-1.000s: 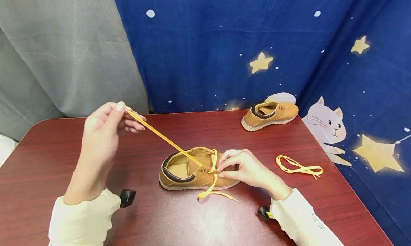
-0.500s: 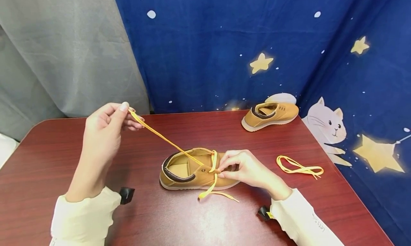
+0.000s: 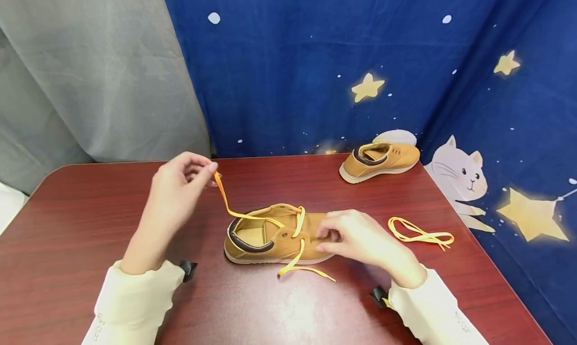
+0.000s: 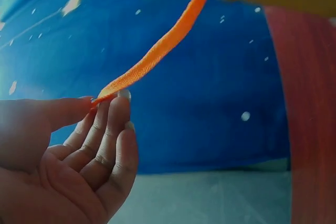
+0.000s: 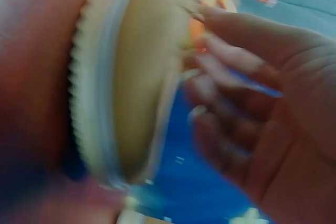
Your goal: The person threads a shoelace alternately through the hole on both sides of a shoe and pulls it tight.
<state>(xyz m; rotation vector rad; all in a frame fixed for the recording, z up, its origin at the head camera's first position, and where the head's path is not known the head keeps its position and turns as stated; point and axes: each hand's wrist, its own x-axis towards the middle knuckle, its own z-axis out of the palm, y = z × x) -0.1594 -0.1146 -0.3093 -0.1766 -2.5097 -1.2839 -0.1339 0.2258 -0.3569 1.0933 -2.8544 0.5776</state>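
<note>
A tan lace-up shoe (image 3: 268, 255) lies on the table with its toe to the right. Yellow lace crosses its front eyelets, and one loose end trails on the near side. My left hand (image 3: 178, 192) pinches the other length of shoelace (image 4: 157, 53) between thumb and fingertips, up and left of the shoe. That length sags slackly over the shoe's opening to an eyelet. My right hand (image 3: 360, 237) is at the toe end, thumb and fingers loosely bent and apart with nothing visible between them. Blur in the right wrist view hides whether it touches the shoe.
A second tan shoe (image 3: 383, 165) without laces stands at the table's back right. A folded yellow shoelace (image 3: 423, 238) lies right of my right hand. The dark red table (image 3: 216, 310) ends at blue and grey curtains behind.
My left hand has moved right and slightly down toward the shoe, so the taut lace has gone slack. My right hand has come off the lacing and moved slightly right.
</note>
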